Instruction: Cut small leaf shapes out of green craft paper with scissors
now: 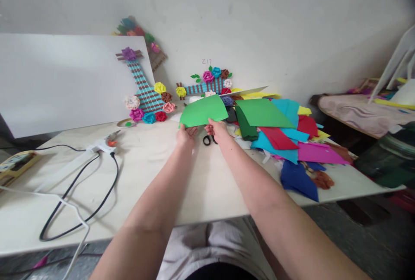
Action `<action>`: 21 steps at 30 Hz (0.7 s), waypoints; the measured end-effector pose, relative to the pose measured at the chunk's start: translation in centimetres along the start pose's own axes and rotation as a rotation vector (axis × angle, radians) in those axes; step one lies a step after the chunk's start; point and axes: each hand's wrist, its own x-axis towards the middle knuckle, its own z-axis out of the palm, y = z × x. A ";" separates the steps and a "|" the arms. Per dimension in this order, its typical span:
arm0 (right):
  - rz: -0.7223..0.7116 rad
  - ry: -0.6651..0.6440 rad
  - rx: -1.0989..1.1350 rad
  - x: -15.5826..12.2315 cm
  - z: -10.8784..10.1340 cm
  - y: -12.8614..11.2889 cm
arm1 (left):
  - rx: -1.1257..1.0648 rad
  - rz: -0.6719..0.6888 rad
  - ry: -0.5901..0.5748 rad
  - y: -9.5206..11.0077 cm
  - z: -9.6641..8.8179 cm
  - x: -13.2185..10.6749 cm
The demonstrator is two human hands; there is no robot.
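Observation:
A bright green sheet of craft paper (pixel 203 110) is raised a little above the table, slightly bowed. My left hand (pixel 187 135) grips its near left corner, thumb on top and fingers beneath. Closer to the right end of the near edge, my right hand (pixel 216 128) pinches the sheet between thumb and fingers. Black-handled scissors (pixel 206 140) lie under and beside my right hand, their blades hidden. To the right, another green sheet (pixel 264 112) rests on a heap of coloured paper.
Coloured paper pieces (pixel 320 152) spread over the right side of the table (pixel 136 193). A glue gun (pixel 103 145) with looping black cable lies at left. Guitar-shaped flower crafts (pixel 145 94) lean at the back near a white board (pixel 71 81). A dark green bin (pixel 385 154) stands right.

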 end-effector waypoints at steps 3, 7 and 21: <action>0.000 0.038 -0.016 -0.1 -0.1 -0.2 | -0.007 0.012 0.029 0.4 -0.1 0.3; -0.007 0.019 -0.023 -0.2 0.2 -0.1 | -0.017 0.022 0.108 0.7 -0.3 0.7; -0.059 0.004 -0.015 -0.5 0.7 0.4 | -0.022 0.040 0.138 0.7 -0.4 1.1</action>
